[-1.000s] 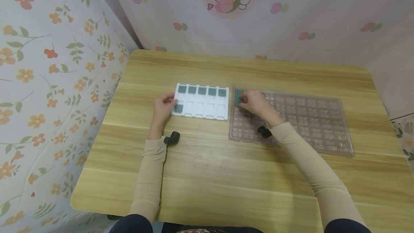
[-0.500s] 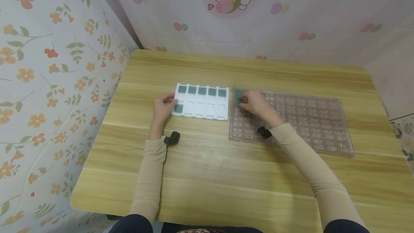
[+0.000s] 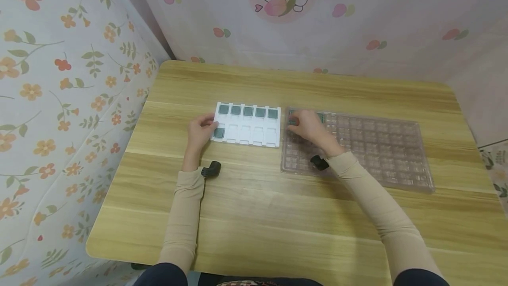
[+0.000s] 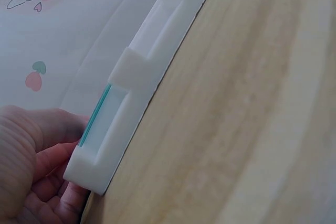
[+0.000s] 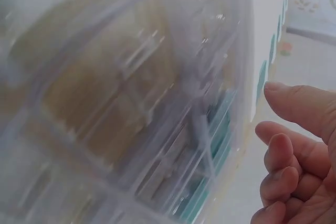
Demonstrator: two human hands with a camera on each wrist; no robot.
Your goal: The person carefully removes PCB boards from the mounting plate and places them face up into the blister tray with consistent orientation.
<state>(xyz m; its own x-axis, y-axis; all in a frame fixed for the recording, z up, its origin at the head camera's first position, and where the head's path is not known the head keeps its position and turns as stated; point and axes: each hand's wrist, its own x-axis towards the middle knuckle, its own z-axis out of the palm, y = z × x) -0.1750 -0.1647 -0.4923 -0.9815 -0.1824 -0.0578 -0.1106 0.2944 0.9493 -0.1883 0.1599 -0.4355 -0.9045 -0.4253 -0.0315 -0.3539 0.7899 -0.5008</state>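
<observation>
My left hand (image 3: 201,132) grips the left end of a white compartment tray (image 3: 258,122), its thumb beside the near-left pocket. In that pocket lies a green square chip (image 3: 219,133), and several more fill the tray's far row. The left wrist view shows the fingers at the white tray's corner (image 4: 84,166). My right hand (image 3: 311,127) is over the far-left corner of a clear plastic tray (image 3: 381,153). Its thumb and index finger stand apart in the right wrist view, with nothing visible between them. Green chips (image 5: 220,124) sit in the clear tray beside the fingers.
Both trays lie side by side on a wooden table (image 3: 254,215), with a narrow gap between them. Many pockets of the clear tray hold nothing. A patterned curtain (image 3: 246,39) hangs behind the table, and a floral one (image 3: 79,114) at its left.
My right hand has shifted slightly left over the clear tray, uncovering a green chip to its right. The left hand and the white tray stay in place.
</observation>
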